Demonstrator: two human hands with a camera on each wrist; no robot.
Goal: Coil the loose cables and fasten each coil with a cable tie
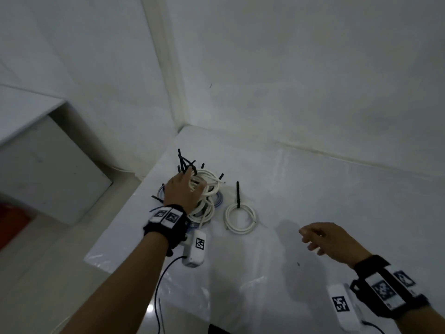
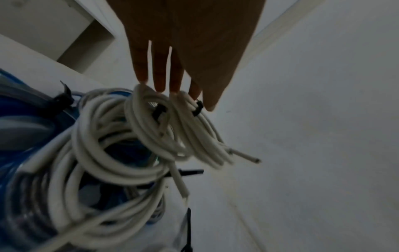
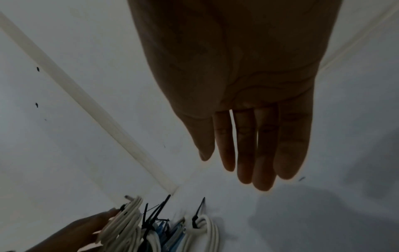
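Pile of coiled cables [image 1: 203, 196] at 11 o'clock on white table [image 1: 313, 189], near its far-left corner: white round-jacket coils on top, blue cable underneath, black cable ties [image 1: 184, 162] sticking up and outward from bundles. One separate white coil [image 1: 239, 219] flat on table just at 3 o'clock of pile, bound by single black tie [image 1: 238, 195] with tail pointing to 12 o'clock.

Left hand [image 1: 183, 192] on top of pile, fingers extended, fingertips [image 2: 159, 85] touching uppermost white coils; whether any coil gripped: cannot tell. Right hand [image 1: 330, 239] at 4 o'clock of pile, above table, fingers straight in wrist view, holding nothing.

Walls meet at 12 o'clock behind pile; table's left edge drops off at 9 o'clock, close to pile. Bare tabletop from 1 to 5 o'clock.
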